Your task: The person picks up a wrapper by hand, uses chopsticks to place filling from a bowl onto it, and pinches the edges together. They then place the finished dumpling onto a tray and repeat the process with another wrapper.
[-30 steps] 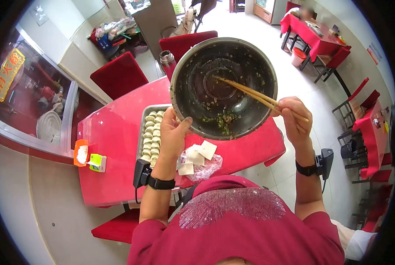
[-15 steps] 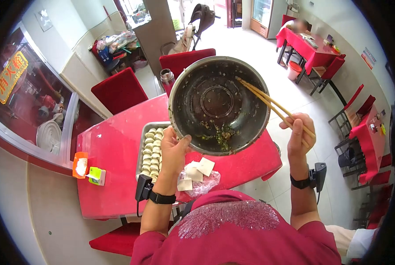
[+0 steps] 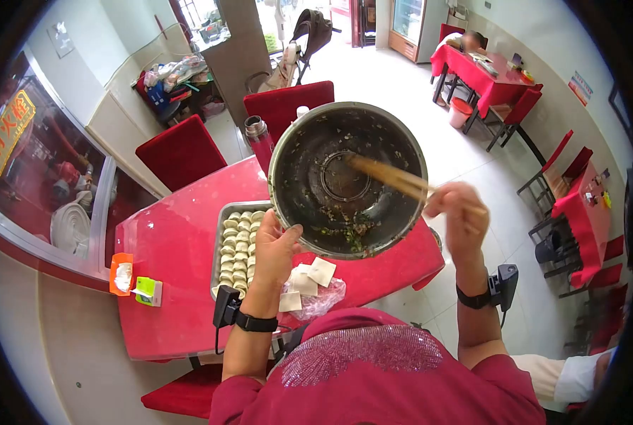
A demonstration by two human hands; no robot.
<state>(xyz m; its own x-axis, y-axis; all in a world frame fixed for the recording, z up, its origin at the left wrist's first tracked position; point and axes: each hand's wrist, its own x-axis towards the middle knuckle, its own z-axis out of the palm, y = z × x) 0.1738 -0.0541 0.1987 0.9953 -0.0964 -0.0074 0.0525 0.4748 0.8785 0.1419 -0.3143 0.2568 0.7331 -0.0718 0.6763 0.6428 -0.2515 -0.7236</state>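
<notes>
My left hand (image 3: pixel 277 244) grips the lower left rim of a large dark metal bowl (image 3: pixel 309 134), held tilted above the table so its inside faces me. Bits of green filling (image 3: pixel 355 232) cling near the bowl's lower side. A pair of wooden chopsticks (image 3: pixel 394 177), blurred by motion, is in my right hand (image 3: pixel 461 216), their tips over the middle of the bowl. Below and left, a metal tray (image 3: pixel 217 248) holds rows of folded dumplings (image 3: pixel 240 244). Square wrappers (image 3: pixel 303 282) lie on a plastic bag (image 3: pixel 325 297) beneath the bowl.
The red table (image 3: pixel 160 248) carries a tissue pack (image 3: pixel 148 291), an orange packet (image 3: pixel 121 275) and a flask (image 3: pixel 259 138). Red chairs (image 3: pixel 182 152) stand around it. A person (image 3: pixel 472 41) leans at a far table (image 3: pixel 500 78). A light sleeve (image 3: pixel 575 379) shows at lower right.
The chopsticks' tips have moved left and down toward the bowl's centre, and my right hand has shifted left. The bowl sits slightly lower; the whole view has shifted a little.
</notes>
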